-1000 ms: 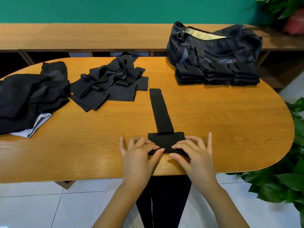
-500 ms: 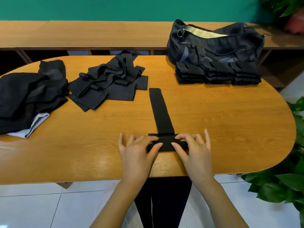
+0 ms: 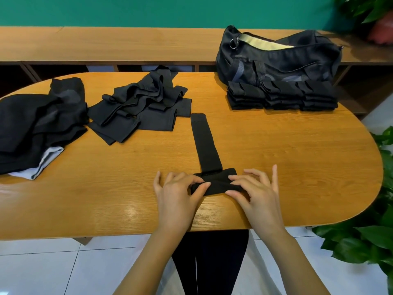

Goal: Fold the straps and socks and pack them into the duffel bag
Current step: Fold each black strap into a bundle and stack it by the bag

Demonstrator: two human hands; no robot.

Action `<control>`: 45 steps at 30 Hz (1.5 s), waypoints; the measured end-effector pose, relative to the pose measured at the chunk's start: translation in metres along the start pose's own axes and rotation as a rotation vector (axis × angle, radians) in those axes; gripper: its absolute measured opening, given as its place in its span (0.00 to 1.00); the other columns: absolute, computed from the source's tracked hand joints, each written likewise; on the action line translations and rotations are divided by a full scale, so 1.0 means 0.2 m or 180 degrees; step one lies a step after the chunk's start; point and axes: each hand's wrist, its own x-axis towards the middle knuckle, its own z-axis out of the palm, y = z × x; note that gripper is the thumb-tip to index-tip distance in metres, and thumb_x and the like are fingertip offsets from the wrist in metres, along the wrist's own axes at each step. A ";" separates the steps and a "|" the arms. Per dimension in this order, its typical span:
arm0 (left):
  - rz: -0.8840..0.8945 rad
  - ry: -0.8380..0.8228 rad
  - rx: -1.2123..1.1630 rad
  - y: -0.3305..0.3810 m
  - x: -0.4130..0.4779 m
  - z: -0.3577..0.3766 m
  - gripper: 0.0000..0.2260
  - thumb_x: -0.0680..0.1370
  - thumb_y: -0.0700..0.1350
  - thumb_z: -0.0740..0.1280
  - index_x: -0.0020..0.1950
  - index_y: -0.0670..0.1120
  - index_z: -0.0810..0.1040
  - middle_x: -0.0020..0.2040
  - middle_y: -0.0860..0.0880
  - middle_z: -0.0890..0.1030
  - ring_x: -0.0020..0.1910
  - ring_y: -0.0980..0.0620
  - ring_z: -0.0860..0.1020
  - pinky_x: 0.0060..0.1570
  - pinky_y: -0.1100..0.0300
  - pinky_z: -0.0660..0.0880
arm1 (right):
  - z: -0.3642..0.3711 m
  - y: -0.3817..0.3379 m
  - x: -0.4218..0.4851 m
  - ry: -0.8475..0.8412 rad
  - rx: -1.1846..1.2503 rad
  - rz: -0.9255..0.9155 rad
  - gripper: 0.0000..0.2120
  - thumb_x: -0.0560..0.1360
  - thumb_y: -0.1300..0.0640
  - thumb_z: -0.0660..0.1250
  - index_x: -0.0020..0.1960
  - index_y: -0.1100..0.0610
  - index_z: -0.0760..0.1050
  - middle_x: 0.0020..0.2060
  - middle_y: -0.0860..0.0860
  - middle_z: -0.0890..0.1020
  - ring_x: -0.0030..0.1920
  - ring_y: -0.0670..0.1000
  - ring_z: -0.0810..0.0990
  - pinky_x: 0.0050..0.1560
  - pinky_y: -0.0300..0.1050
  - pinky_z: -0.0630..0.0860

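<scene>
— At the far left of the counter (image 3: 297,167), what lies there?

— A heap of dark cloth (image 3: 38,128), with a pale piece showing at its near edge. Right beside it is a loose pile of black bands (image 3: 140,107), unfolded and overlapping one another.

— And the strap?

— The strap (image 3: 205,143) lies flat near the middle, running from beside that pile toward me. Its near end is folded into a thick crosswise bar, close to the counter's front edge.

— Your hands?

— My left grip (image 3: 178,196) pinches the bar's left end between thumb and forefinger, with the other fingers spread. My right grip (image 3: 257,194) pinches the bar's right end, thumb on the near side, little finger sticking out straight.

— Farther right?

— Three folded stacks (image 3: 280,95) of black pieces sit side by side at the far right, against the front of the duffel bag (image 3: 276,58). The bag stands behind them, its top unzipped and a pale lining showing. Green leaves (image 3: 361,237) crowd the counter's right edge.
</scene>
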 end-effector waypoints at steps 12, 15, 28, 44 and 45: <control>0.0157 -0.0240 0.0037 -0.07 0.00 -0.02 0.19 0.71 0.62 0.64 0.46 0.50 0.85 0.50 0.59 0.78 0.55 0.56 0.72 0.68 0.40 0.58 | 0.00 -0.05 0.06 0.0264 -0.0035 0.0229 0.14 0.74 0.45 0.64 0.47 0.54 0.81 0.37 0.41 0.76 0.47 0.48 0.77 0.76 0.53 0.46; 0.0081 -0.0179 0.0120 -0.05 0.01 -0.01 0.18 0.73 0.61 0.63 0.45 0.50 0.85 0.50 0.58 0.80 0.55 0.55 0.73 0.67 0.42 0.60 | 0.01 -0.06 0.07 0.0140 -0.0067 0.0463 0.15 0.73 0.43 0.66 0.50 0.53 0.80 0.37 0.41 0.73 0.48 0.48 0.77 0.76 0.53 0.49; 0.0040 0.0325 0.0282 -0.01 0.05 0.00 0.13 0.74 0.58 0.66 0.35 0.51 0.76 0.34 0.58 0.75 0.39 0.53 0.72 0.48 0.55 0.57 | 0.03 -0.02 0.03 -0.0119 -0.0233 0.0168 0.17 0.73 0.39 0.68 0.50 0.52 0.82 0.46 0.42 0.80 0.55 0.49 0.74 0.73 0.63 0.53; -0.0054 0.0108 0.0032 -0.04 0.04 -0.02 0.13 0.73 0.59 0.64 0.44 0.51 0.83 0.40 0.59 0.80 0.49 0.55 0.73 0.65 0.42 0.60 | 0.00 -0.04 0.13 0.0020 -0.0134 0.0551 0.16 0.76 0.42 0.60 0.51 0.54 0.78 0.37 0.43 0.74 0.48 0.51 0.77 0.73 0.58 0.54; -0.0089 0.0182 0.0044 -0.03 0.05 -0.02 0.13 0.73 0.59 0.64 0.43 0.51 0.82 0.39 0.59 0.78 0.47 0.55 0.73 0.64 0.43 0.60 | 0.00 -0.04 0.14 0.0016 -0.0130 0.0625 0.18 0.76 0.42 0.61 0.53 0.55 0.77 0.38 0.44 0.75 0.49 0.51 0.77 0.73 0.58 0.55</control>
